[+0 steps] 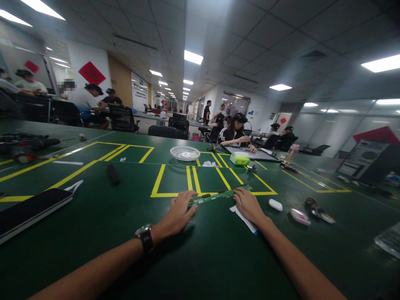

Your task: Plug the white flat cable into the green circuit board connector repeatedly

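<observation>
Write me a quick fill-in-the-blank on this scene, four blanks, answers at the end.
1. The left hand and the right hand hold a narrow circuit board whose main color is ____.
2. The watch is worn on the person's ____ side.
3. The tape lines on the table are ____ in color.
4. The round basket beyond the board is colored ____.

Missing words: green; left; yellow; white.

Ceiling panels (pixel 193 57) bright | hazy glare overhead | dim green tabletop (pixel 106 218), soft shadows | edges stretched, blurred
</observation>
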The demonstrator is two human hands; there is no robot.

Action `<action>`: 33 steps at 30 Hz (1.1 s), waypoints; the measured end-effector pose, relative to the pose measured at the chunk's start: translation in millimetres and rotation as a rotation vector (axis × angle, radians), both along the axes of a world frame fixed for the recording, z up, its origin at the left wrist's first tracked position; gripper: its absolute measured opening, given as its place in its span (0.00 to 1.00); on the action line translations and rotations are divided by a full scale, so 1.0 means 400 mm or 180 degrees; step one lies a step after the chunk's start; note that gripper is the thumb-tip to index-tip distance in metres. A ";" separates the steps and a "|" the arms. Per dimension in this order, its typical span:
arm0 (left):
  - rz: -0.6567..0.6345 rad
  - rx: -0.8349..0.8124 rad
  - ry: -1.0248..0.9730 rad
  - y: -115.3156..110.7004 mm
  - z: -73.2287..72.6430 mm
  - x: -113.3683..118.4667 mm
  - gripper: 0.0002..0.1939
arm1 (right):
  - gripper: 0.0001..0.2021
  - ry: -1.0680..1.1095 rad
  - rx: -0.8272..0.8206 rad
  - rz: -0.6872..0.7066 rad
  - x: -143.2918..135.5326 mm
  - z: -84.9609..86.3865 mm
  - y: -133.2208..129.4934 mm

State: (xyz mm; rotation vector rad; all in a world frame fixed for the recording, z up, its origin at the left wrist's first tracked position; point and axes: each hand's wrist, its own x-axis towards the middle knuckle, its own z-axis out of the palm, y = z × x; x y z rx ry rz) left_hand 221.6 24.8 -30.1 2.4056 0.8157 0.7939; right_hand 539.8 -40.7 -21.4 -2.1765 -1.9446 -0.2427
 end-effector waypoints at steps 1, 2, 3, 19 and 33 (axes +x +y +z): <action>0.0009 0.0001 -0.0029 0.001 0.000 0.000 0.19 | 0.23 0.0019 0.0011 0.0076 0.000 0.004 -0.001; 0.0023 -0.0003 -0.0071 0.002 0.000 0.001 0.19 | 0.22 0.0050 0.0007 0.0176 -0.001 0.008 -0.001; 0.0045 -0.0017 -0.0133 0.004 0.000 0.001 0.18 | 0.22 0.0095 -0.0014 0.0306 -0.003 0.012 -0.002; -0.0565 0.0719 0.0758 -0.011 -0.004 0.001 0.19 | 0.14 0.0888 -0.0401 0.2746 -0.272 0.091 -0.099; -0.0359 0.0747 0.0882 -0.020 -0.007 -0.003 0.27 | 0.13 0.0562 -0.0415 0.0861 -0.027 0.062 -0.043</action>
